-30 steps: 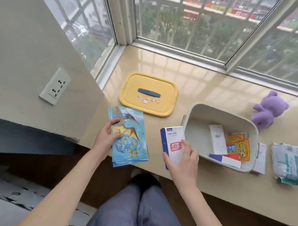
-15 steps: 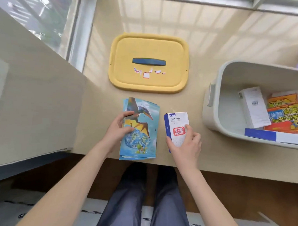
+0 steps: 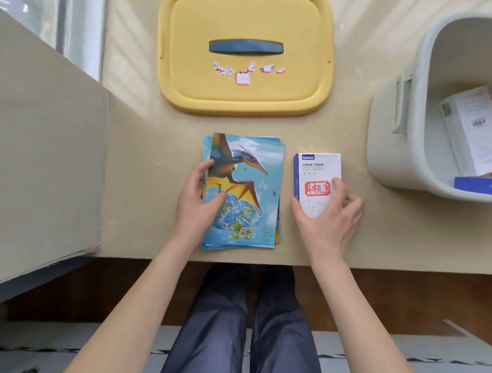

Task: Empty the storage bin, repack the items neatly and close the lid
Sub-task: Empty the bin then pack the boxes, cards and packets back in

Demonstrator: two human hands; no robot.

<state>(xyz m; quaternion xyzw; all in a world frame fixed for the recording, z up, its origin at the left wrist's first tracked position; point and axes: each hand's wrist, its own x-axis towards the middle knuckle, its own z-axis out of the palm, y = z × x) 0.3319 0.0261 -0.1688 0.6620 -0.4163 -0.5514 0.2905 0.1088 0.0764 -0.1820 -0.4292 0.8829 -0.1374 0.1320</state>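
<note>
A stack of dinosaur picture cards (image 3: 247, 183) lies near the ledge's front edge, and my left hand (image 3: 197, 204) grips its left side. Just to its right, my right hand (image 3: 328, 218) holds a small white box with a blue spine and a red stamp (image 3: 314, 172) flat on the ledge. The grey storage bin (image 3: 393, 153) stands at the right, cut off by the frame, with a white box (image 3: 473, 128), a blue-edged box (image 3: 481, 185) and orange packets still inside. The yellow lid (image 3: 245, 51) with a blue handle lies flat behind the cards.
The beige ledge (image 3: 133, 159) ends just below my hands. A wall panel (image 3: 43, 149) rises on the left and a window frame (image 3: 80, 24) runs at the far left. My legs (image 3: 247, 321) are below the edge.
The view has tilted down and closer over the ledge. Both hands have squared the card stack and the white box side by side near the front edge.
</note>
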